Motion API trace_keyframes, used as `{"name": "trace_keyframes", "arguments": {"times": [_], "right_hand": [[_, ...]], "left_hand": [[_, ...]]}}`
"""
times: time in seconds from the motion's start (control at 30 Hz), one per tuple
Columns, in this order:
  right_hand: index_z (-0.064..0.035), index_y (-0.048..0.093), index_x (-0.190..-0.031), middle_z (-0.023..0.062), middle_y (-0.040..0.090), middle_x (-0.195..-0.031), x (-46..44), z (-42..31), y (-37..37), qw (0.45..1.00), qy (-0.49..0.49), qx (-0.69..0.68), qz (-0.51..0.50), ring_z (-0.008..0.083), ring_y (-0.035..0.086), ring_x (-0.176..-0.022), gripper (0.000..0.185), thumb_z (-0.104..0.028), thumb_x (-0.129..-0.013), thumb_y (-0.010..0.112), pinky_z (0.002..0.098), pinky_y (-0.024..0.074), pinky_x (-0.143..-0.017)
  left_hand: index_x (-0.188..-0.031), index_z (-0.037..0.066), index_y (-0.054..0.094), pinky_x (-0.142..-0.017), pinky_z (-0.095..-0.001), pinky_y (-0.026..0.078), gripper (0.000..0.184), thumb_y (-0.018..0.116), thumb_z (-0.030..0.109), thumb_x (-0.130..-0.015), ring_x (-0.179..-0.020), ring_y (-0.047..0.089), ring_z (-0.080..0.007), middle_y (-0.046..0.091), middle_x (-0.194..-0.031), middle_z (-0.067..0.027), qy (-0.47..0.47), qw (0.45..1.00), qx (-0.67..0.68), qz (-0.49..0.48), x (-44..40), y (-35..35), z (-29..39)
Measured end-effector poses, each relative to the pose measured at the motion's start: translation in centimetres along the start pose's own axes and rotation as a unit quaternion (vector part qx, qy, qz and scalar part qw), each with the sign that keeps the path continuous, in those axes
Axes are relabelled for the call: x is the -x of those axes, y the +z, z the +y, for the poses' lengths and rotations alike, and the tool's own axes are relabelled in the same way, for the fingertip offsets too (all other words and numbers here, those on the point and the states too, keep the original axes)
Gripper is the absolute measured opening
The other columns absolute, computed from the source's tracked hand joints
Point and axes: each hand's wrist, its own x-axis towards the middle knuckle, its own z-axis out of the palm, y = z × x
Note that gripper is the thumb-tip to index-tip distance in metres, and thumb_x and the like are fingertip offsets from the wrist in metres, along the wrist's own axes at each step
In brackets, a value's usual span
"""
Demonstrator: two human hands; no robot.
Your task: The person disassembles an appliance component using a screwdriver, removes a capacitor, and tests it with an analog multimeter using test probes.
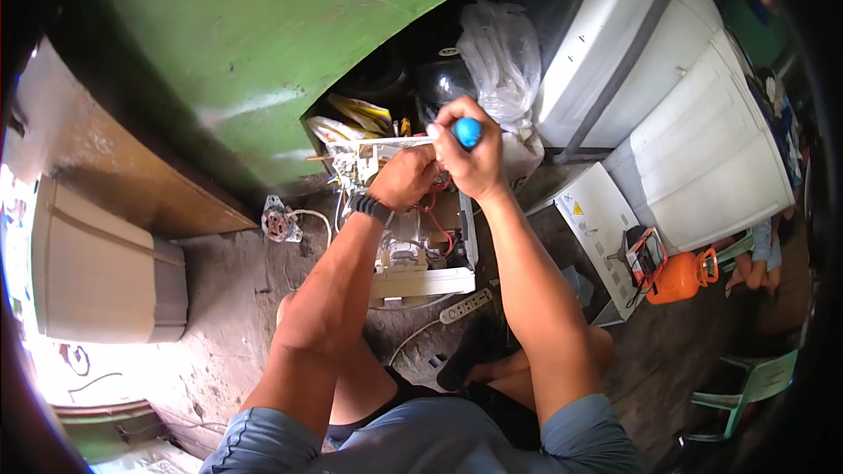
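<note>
My right hand point(475, 158) is wrapped round a screwdriver with a blue handle point(467, 132), its end pointing up at me. The shaft and tip are hidden below the hand. Close against it on the left, my left hand point(406, 177) has its fingers curled together at the far edge of an opened appliance; what they hold, if anything, is hidden. This appliance, which looks like a microwave oven, has a white panel point(424, 282) on the side nearest me. Red wires point(432, 215) and other parts show inside it.
A white metal cover point(593, 233) with a yellow warning sticker stands at the right, near an orange gas cylinder point(676, 279). A power strip point(465, 305) lies before the appliance. A small motor-like part point(279, 221) is on the floor left. Plastic bags point(502, 61) hang behind.
</note>
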Motion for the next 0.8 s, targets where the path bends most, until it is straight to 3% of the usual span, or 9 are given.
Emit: {"name": "trace_keyframes", "arguments": {"times": [0.1,0.2,0.33,0.43,0.5,0.53,0.63,0.7,0.8], "right_hand": [[-0.0043,0.062,-0.096,0.0008,0.063,-0.082,1.6,-0.1,-0.7,1.000,0.025,-0.006,-0.017,0.0084,0.058,-0.074,0.016,-0.014,-0.095,0.075,0.0270,0.0492,-0.068],[-0.0040,0.062,-0.102,0.0008,0.063,-0.088,2.6,-0.6,-1.3,0.999,-0.022,0.022,-0.035,0.0079,0.058,-0.079,0.020,-0.017,-0.095,0.076,0.0270,0.0497,-0.071],[-0.0018,0.065,-0.100,0.0102,0.066,-0.089,3.6,-4.1,-2.8,0.959,-0.052,0.275,-0.046,0.0254,0.066,-0.081,0.031,-0.024,-0.091,0.085,0.0380,0.0527,-0.077],[-0.0024,0.067,-0.106,0.0117,0.071,-0.097,5.2,-6.7,-4.0,0.949,0.105,0.288,-0.080,0.0255,0.069,-0.089,0.042,-0.034,-0.089,0.089,0.0372,0.0535,-0.082],[-0.0012,0.067,-0.113,0.0099,0.073,-0.105,6.2,-6.6,-5.1,0.961,0.097,0.253,-0.059,0.0220,0.069,-0.096,0.050,-0.039,-0.089,0.088,0.0358,0.0537,-0.087],[-0.0008,0.066,-0.114,0.0104,0.073,-0.108,6.6,-7.3,-5.1,0.965,0.089,0.238,-0.057,0.0221,0.069,-0.100,0.051,-0.039,-0.089,0.089,0.0358,0.0538,-0.090],[0.0006,0.064,-0.119,0.0131,0.074,-0.118,7.9,-8.8,-4.7,0.976,0.067,0.196,-0.060,0.0236,0.069,-0.110,0.055,-0.035,-0.086,0.090,0.0362,0.0538,-0.098],[-0.0004,0.063,-0.122,0.0154,0.074,-0.123,8.8,-8.9,-4.6,0.969,0.035,0.230,-0.079,0.0264,0.070,-0.113,0.057,-0.031,-0.084,0.092,0.0379,0.0545,-0.099],[-0.0010,0.063,-0.122,0.0162,0.075,-0.123,9.5,-9.4,-4.0,0.965,0.024,0.249,-0.085,0.0279,0.072,-0.112,0.056,-0.031,-0.084,0.092,0.0386,0.0555,-0.098]], "left_hand": [[-0.105,-0.001,0.070,-0.083,-0.0512,0.054,0.021,0.068,0.019,-0.100,-0.094,0.068,-0.0472,0.073,-0.097,-0.0243,0.063,0.997,0.024,0.025,-0.1,0.4,-1.1],[-0.108,0.002,0.076,-0.088,-0.0474,0.055,0.023,0.071,0.022,-0.099,-0.096,0.070,-0.0423,0.075,-0.101,-0.0205,0.041,0.997,0.065,-0.011,0.0,-0.5,0.0],[-0.117,0.003,0.075,-0.090,-0.0450,0.057,0.032,0.078,0.023,-0.092,-0.100,0.073,-0.0375,0.075,-0.106,-0.0192,0.032,0.996,0.066,-0.047,-1.0,-0.9,-2.0],[-0.126,0.005,0.074,-0.099,-0.0440,0.057,0.040,0.079,0.020,-0.089,-0.108,0.072,-0.0364,0.074,-0.118,-0.0156,-0.035,0.997,0.057,-0.031,-1.8,-0.4,-3.4],[-0.125,0.007,0.075,-0.102,-0.0432,0.056,0.042,0.080,0.019,-0.086,-0.118,0.068,-0.0331,0.070,-0.129,-0.0134,-0.043,0.993,-0.103,0.028,-2.4,1.0,-4.1],[-0.124,0.012,0.076,-0.107,-0.0427,0.053,0.042,0.080,0.017,-0.083,-0.128,0.063,-0.0306,0.068,-0.134,-0.0109,-0.068,0.987,-0.143,-0.015,-2.5,1.4,-3.4],[-0.125,0.016,0.075,-0.112,-0.0410,0.050,0.044,0.081,0.017,-0.082,-0.133,0.058,-0.0306,0.068,-0.134,-0.0079,-0.040,0.969,-0.242,-0.010,-2.6,3.8,-3.1],[-0.126,0.019,0.074,-0.113,-0.0434,0.047,0.049,0.085,0.022,-0.078,-0.131,0.058,-0.0303,0.069,-0.131,-0.0058,-0.028,0.970,-0.241,0.003,-2.9,4.1,-3.6],[-0.121,0.022,0.075,-0.104,-0.0439,0.046,0.056,0.093,0.031,-0.068,-0.127,0.060,-0.0245,0.073,-0.122,-0.0037,-0.041,0.954,-0.294,-0.049,-2.4,2.4,-2.2]]}}
